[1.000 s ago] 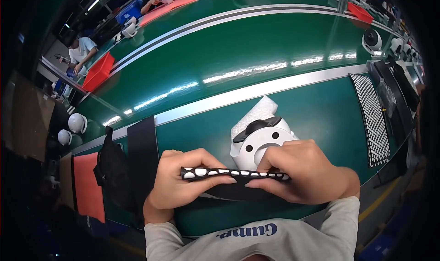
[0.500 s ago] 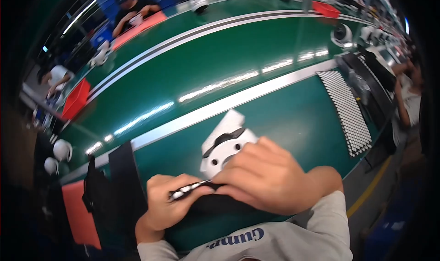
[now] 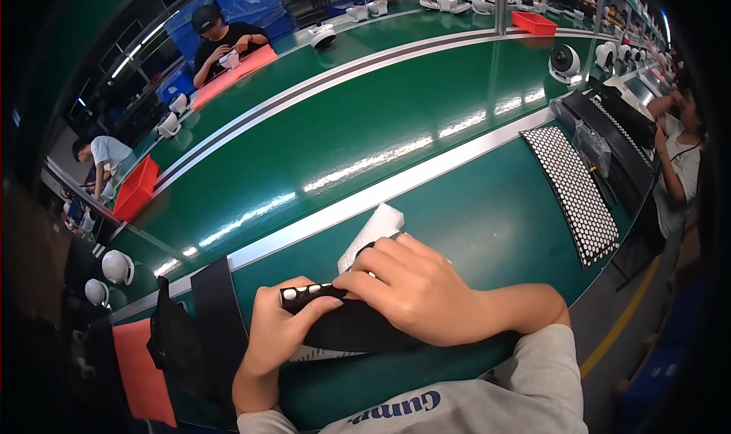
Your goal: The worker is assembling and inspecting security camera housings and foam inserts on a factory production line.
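Left hand in front of the torso, thumb and fingers narrow, pinching the left end of a black strip whose top edge shows white dots. Right hand arches over the same strip, fingers bunched together with the tips at its top edge, just beside the left thumb; cannot tell whether they grip it or only touch. Strip sits between the two hands, above the near side of the green desk; a pale, marked band shows below it. Left of the hands: black sheet, then black pouch, then orange mat. Just beyond the right hand, white foam wrap lies on the desk, with a dark item next to it mostly hidden. Right side of desk: black panel covered in white dots, clear plastic bag on dark sheets near it. Past the metal rail: glossy green surface, white-and-black round device at right, red tray at left. Farther back, a person in a dark cap works over a pink mat.
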